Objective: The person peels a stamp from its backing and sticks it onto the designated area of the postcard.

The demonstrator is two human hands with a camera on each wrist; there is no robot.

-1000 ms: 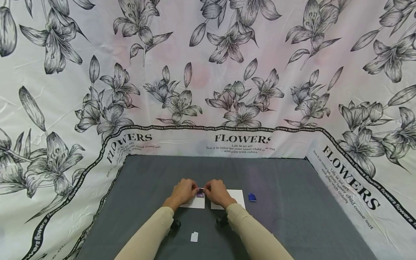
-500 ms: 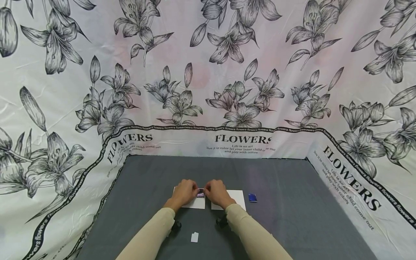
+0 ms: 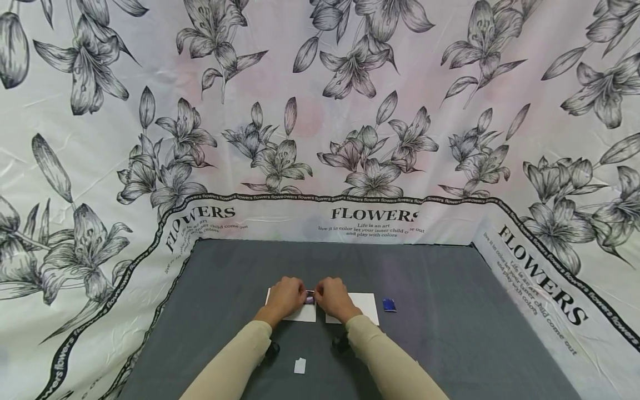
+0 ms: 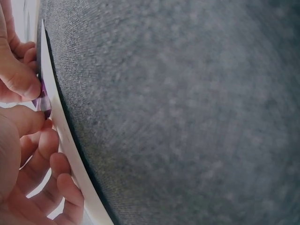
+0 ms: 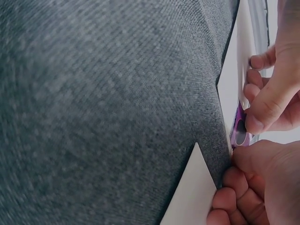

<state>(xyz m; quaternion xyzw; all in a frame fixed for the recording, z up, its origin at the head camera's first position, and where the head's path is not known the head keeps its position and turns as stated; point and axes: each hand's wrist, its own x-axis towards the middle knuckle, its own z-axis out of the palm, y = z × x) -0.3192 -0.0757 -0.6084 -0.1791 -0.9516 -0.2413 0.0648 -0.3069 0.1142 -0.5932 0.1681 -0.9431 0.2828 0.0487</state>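
A small shiny purple packet (image 3: 309,299) is pinched between both hands above the left white card (image 3: 303,316). My left hand (image 3: 286,296) holds its left side with thumb and forefinger, the other fingers curled loosely near the card in the left wrist view. From the right, my right hand (image 3: 334,296) pinches the packet's upper edge. The right wrist view shows the packet (image 5: 240,132) with a dark oval on its face, and fingertips of both hands close together on it. A second white card (image 3: 367,305) lies partly beneath my right hand and wrist.
Right of the cards lies a blue packet (image 3: 389,305). Nearer the body, a small white paper piece (image 3: 300,365) rests on the dark grey tabletop (image 3: 450,333). Flower-printed white cloth (image 3: 370,219) bounds the table at the back and sides.
My left hand has slid slightly to the right, toward the right hand, uncovering more of the left card's left edge. Less of the purple packet shows between the hands. The other things stay put.
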